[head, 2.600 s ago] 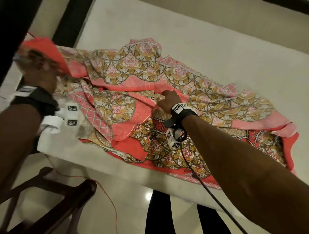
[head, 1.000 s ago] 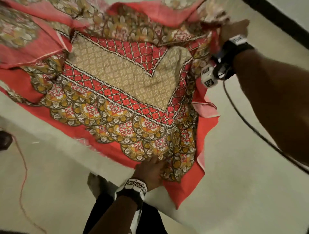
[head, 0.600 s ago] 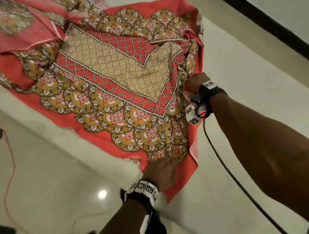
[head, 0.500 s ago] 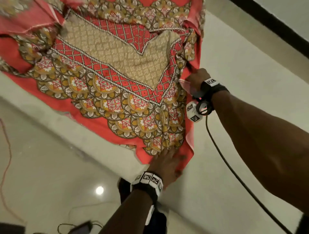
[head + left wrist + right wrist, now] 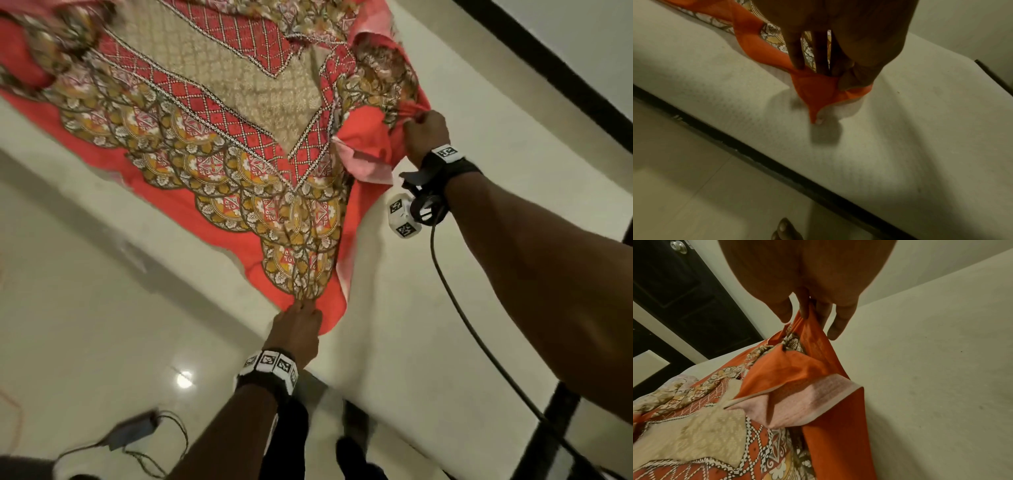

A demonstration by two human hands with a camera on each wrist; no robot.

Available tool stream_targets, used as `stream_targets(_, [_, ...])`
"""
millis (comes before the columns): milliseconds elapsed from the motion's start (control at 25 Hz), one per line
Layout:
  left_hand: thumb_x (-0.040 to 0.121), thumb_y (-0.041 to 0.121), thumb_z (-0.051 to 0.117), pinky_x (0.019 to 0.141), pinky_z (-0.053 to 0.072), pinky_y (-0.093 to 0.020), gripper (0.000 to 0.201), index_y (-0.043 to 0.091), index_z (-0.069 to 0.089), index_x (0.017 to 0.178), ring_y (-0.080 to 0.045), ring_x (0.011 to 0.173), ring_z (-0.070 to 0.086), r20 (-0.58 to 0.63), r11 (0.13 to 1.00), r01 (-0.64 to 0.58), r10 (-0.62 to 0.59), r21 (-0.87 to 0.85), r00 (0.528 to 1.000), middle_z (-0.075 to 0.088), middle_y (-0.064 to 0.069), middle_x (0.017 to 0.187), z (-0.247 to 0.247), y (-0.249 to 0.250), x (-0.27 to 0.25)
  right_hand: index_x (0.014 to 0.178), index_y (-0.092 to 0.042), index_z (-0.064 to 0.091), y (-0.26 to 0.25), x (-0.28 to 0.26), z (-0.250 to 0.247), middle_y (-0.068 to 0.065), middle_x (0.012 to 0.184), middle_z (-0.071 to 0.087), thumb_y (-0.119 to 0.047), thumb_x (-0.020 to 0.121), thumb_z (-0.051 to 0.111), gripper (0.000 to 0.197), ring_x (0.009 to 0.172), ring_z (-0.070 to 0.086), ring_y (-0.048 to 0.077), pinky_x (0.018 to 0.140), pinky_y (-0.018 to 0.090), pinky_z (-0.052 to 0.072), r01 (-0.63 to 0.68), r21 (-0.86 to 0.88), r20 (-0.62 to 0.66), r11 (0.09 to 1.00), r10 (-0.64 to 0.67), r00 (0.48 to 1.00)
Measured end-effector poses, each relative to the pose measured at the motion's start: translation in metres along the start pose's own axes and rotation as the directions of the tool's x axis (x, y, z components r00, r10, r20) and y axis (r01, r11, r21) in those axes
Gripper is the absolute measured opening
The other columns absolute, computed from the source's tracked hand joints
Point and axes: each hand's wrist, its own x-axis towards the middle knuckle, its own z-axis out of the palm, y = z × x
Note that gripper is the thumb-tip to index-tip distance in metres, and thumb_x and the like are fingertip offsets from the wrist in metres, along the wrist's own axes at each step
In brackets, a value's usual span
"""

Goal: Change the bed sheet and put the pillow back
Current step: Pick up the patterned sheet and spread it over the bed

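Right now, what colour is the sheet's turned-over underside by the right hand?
Pale pink, against the orange-red border of the bed sheet; clearest in the right wrist view.

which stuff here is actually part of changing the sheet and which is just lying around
Part of the job:
- patterned bed sheet, partly spread, folded back near the right edge
- bare mattress
- left hand, pinching the sheet's corner
- right hand, gripping the sheet's bunched edge

Just lying about:
- adapter with cables on the floor
- dark door

No pillow is in view.
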Motion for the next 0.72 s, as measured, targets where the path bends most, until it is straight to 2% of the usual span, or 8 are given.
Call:
stream_targets(80, [0.088, 0.014, 0.055, 0.089, 0.049, -0.039, 0.035, 0.016, 0.053, 0.124, -0.027, 0.121, 0.052, 0.073, 0.996, 0.056, -0.051, -0.064, 0.996, 0.055, -0.006, 0.128, 0.008, 0.004, -0.015, 0.104, 0.0, 0.071, -0.008, -0.009, -0.003, 0.015, 0.089, 0.066, -0.017, 0.088, 0.049, 0.032, 0.081, 0.061, 0.027, 0.079, 0.039, 0.053, 0.035, 0.02, 0.033, 0.999, -0.036, 0.999])
stream_targets(160, [0.086, 0.009, 0.055, 0.089, 0.049, -0.037, 0.043, 0.012, 0.052, 0.129, -0.031, 0.113, 0.06, 0.008, 0.974, 0.126, -0.127, -0.187, 0.992, 0.063, -0.011, 0.121, 0.012, 0.008, -0.026, 0.099, 0.001, 0.072, -0.013, -0.014, -0.009, 0.012, 0.081, 0.061, -0.022, 0.089, 0.05, 0.033, 0.076, 0.056, 0.023, 0.069, 0.034, 0.046, 0.047, 0.096, 0.056, 0.994, -0.053, 0.997])
stream_targets(240, [0.082, 0.001, 0.055, 0.086, 0.049, -0.037, 0.051, 0.007, 0.052, 0.132, -0.036, 0.106, 0.063, -0.093, 0.921, 0.215, -0.258, -0.325, 0.962, 0.067, -0.016, 0.116, 0.01, 0.014, -0.034, 0.081, -0.003, 0.07, -0.011, -0.016, -0.018, 0.008, 0.07, 0.057, -0.027, 0.081, 0.05, 0.032, 0.069, 0.053, 0.023, 0.064, 0.034, 0.04, 0.031, 0.161, 0.094, 0.986, -0.047, 0.994])
stream_targets(320, [0.081, 0.001, 0.053, 0.089, 0.049, -0.039, 0.049, 0.011, 0.057, 0.129, -0.037, 0.108, 0.062, -0.106, 0.868, 0.305, -0.372, -0.392, 0.922, 0.066, -0.015, 0.117, 0.006, 0.023, -0.039, 0.063, -0.013, 0.058, -0.002, -0.014, -0.026, 0.001, 0.06, 0.051, -0.03, 0.075, 0.048, 0.023, 0.061, 0.05, 0.022, 0.063, 0.036, 0.041, 0.01, 0.204, 0.129, 0.979, -0.037, 0.991])
stream_targets(400, [0.083, 0.01, 0.055, 0.093, 0.048, -0.042, 0.043, 0.017, 0.062, 0.124, -0.036, 0.112, 0.06, -0.055, 0.818, 0.425, -0.48, -0.387, 0.875, 0.064, -0.012, 0.121, 0.0, 0.034, -0.042, 0.065, -0.02, 0.055, 0.009, -0.016, -0.036, -0.003, 0.068, 0.054, -0.026, 0.083, 0.051, 0.02, 0.07, 0.055, 0.018, 0.071, 0.036, 0.049, 0.02, 0.246, 0.173, 0.969, -0.064, 0.983])
stream_targets(480, [0.084, 0.019, 0.055, 0.095, 0.047, -0.043, 0.038, 0.022, 0.064, 0.121, -0.036, 0.114, 0.059, -0.016, 0.791, 0.513, -0.548, -0.333, 0.836, 0.062, -0.011, 0.124, -0.003, 0.046, -0.044, 0.069, -0.023, 0.054, 0.021, -0.017, -0.049, -0.004, 0.073, 0.056, -0.02, 0.092, 0.052, 0.023, 0.079, 0.057, 0.017, 0.079, 0.033, 0.051, 0.027, 0.302, 0.172, 0.953, -0.083, 0.982])
stream_targets(640, [0.085, 0.023, 0.057, 0.096, 0.044, -0.045, 0.036, 0.026, 0.066, 0.119, -0.034, 0.116, 0.057, -0.038, 0.702, 0.612, -0.668, -0.364, 0.743, 0.061, -0.009, 0.124, 0.005, 0.084, -0.055, 0.062, -0.015, 0.048, 0.044, -0.026, -0.078, 0.001, 0.058, 0.042, -0.016, 0.095, 0.05, 0.033, 0.054, 0.04, 0.013, 0.056, 0.03, 0.034, 0.107, 0.27, 0.205, 0.957, -0.165, 0.965])
stream_targets(720, [0.085, 0.021, 0.057, 0.096, 0.042, -0.045, 0.034, 0.024, 0.065, 0.118, -0.032, 0.118, 0.055, -0.074, 0.666, 0.654, -0.719, -0.36, 0.691, 0.06, -0.008, 0.123, 0.011, 0.108, -0.059, 0.07, -0.008, 0.057, 0.059, -0.033, -0.092, 0.0, 0.06, 0.042, -0.015, 0.095, 0.05, 0.027, 0.053, 0.04, 0.013, 0.051, 0.028, 0.034, 0.123, 0.256, 0.242, 0.959, -0.187, 0.952])
